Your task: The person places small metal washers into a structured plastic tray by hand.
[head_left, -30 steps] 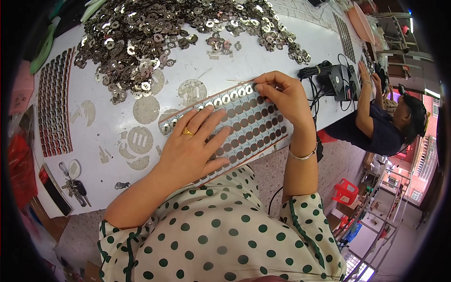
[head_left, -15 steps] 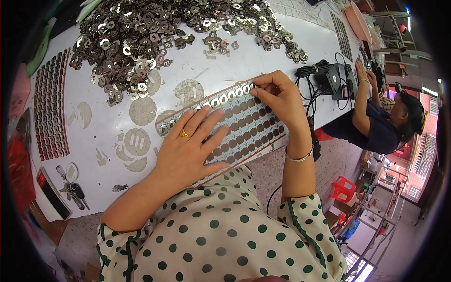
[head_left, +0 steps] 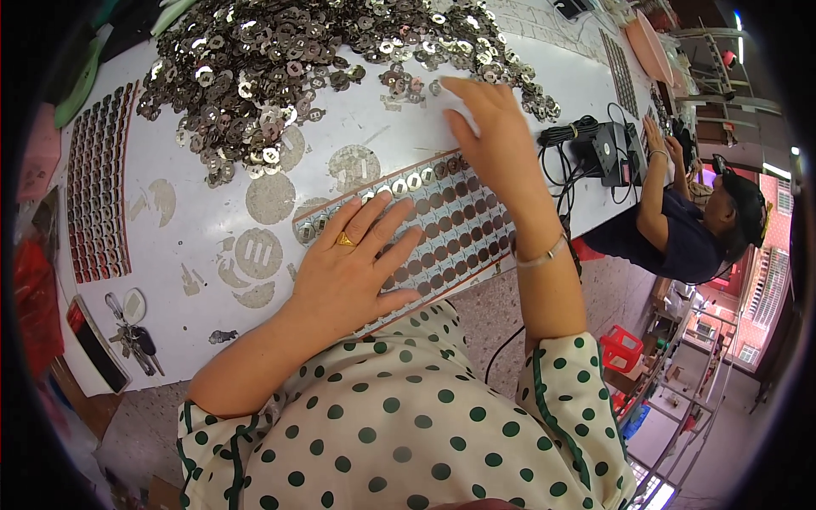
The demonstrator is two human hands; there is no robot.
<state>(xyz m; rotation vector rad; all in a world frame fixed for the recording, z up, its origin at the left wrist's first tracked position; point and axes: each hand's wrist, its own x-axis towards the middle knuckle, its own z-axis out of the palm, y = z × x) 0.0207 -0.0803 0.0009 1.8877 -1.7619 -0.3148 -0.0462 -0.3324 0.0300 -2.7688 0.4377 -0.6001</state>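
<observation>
My left hand [head_left: 353, 255], with a ring on one finger, lies flat with fingers spread on a rectangular panel [head_left: 455, 228]. The panel has rows of dark round spots, and shiny metal discs [head_left: 414, 182] sit along its far row. My right hand [head_left: 497, 136] is raised beyond the panel's far right part, thumb and forefinger apart with nothing visible between them. Its forefinger is near a few loose metal discs [head_left: 405, 87], at the front of a large heap of similar slotted discs [head_left: 255, 72].
A second panel [head_left: 100, 187] covered with discs lies at the left. Keys [head_left: 136, 340] and a phone [head_left: 98, 347] rest at the near left corner. A black box [head_left: 614, 153] with coiled cables stands at the right. Another person [head_left: 680, 212] works beyond it.
My right hand has left the panel's far row and moved away toward the loose discs, its thumb and forefinger parting. My left hand stays on the panel.
</observation>
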